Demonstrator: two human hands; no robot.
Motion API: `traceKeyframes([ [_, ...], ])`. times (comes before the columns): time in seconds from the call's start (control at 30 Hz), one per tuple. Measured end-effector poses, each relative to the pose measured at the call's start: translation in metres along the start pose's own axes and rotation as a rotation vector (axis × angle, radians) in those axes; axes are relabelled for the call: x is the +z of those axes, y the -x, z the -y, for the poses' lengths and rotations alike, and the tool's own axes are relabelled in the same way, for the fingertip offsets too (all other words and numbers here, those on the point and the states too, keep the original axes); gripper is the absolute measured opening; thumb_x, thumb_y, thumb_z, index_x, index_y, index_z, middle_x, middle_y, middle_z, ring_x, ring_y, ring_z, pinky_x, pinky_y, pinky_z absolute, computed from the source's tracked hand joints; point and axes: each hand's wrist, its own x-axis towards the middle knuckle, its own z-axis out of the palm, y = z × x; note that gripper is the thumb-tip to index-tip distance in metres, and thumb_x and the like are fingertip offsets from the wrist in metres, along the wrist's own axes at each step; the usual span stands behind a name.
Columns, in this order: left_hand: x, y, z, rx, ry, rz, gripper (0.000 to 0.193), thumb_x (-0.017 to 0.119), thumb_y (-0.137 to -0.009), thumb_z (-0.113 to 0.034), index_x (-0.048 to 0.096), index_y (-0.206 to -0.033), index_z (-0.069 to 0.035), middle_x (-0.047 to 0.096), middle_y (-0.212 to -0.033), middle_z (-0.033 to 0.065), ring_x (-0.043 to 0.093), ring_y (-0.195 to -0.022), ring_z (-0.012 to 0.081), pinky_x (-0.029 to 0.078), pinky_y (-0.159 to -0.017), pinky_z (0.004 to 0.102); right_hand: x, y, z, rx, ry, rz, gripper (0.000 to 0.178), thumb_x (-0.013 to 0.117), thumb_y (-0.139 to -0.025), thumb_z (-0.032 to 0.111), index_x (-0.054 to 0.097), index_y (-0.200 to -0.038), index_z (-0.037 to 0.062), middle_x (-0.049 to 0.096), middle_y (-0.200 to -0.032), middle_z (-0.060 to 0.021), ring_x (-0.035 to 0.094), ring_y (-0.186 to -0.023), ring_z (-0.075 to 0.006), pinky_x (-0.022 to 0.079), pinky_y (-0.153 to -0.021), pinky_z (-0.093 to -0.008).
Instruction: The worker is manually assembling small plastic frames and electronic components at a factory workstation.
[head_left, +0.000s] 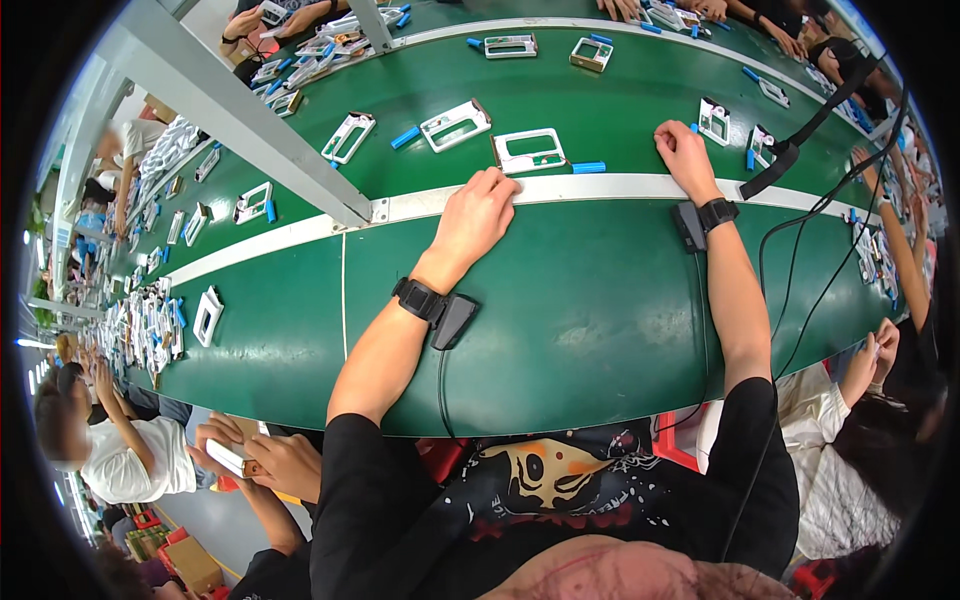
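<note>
The left grip (480, 213) bends over the rail (610, 188), right beside a white case (530, 162); I cannot tell whether it holds anything; the right grip (684, 155) curls loosely past the rail, its inside hidden; the case's frame looks the safest hold, its blue tube (588, 167) left free; bare tabletop (560, 310) lies nearer the body; a strap (783, 162) crowds the right.

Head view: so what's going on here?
The person's arms reach over a green work surface. The left hand is at the pale rail, close to a white frame; whether it touches the frame is unclear. The right hand is curled left of another white frame, with no held thing visible. At lower left, a co-worker's hands hold a white piece.
</note>
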Motion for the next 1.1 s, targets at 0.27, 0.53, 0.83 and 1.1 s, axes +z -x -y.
traceKeyframes([
  [0.27, 0.007, 0.003, 0.008, -0.174, 0.218, -0.026, 0.014, 0.062, -0.081, -0.005, 0.062, -0.095, -0.004, 0.056, -0.09, 0.0103, 0.059, -0.087, 0.0284, 0.05, -0.076, 0.039, 0.005, 0.007, -0.002, 0.18, -0.142, 0.022, 0.011, 0.065, -0.086, 0.009, 0.064, -0.089, -0.0016, 0.064, -0.072, -0.0077, 0.06, -0.065, -0.0147, 0.049, -0.065, -0.0283],
  [0.53, 0.008, -0.002, 0.009, -0.178, 0.21, 0.003, 0.015, 0.062, -0.084, -0.004, 0.064, -0.099, -0.002, 0.058, -0.088, 0.0103, 0.063, -0.079, 0.0237, 0.053, -0.073, 0.0335, 0.007, 0.005, -0.008, 0.189, -0.161, 0.024, 0.011, 0.065, -0.086, 0.009, 0.065, -0.091, -0.0013, 0.065, -0.072, -0.0062, 0.06, -0.066, -0.0126, 0.05, -0.065, -0.027],
  [0.83, 0.007, -0.002, 0.007, -0.196, 0.259, -0.023, 0.014, 0.062, -0.083, -0.004, 0.065, -0.096, -0.003, 0.058, -0.084, 0.0092, 0.061, -0.075, 0.0226, 0.051, -0.069, 0.0332, 0.009, 0.011, 0.003, 0.158, -0.181, 0.013, 0.01, 0.064, -0.086, 0.008, 0.066, -0.091, -0.0002, 0.064, -0.073, -0.0071, 0.06, -0.065, -0.014, 0.05, -0.064, -0.0279],
  [1.1, 0.007, 0.0, 0.007, -0.187, 0.264, 0.008, 0.015, 0.062, -0.083, -0.001, 0.065, -0.097, -0.003, 0.057, -0.08, 0.0082, 0.057, -0.068, 0.0196, 0.048, -0.066, 0.0301, 0.002, 0.028, 0.037, 0.046, -0.102, 0.119, 0.01, 0.064, -0.085, 0.006, 0.065, -0.092, -0.0014, 0.064, -0.075, -0.0073, 0.059, -0.067, -0.013, 0.049, -0.065, -0.0267],
])
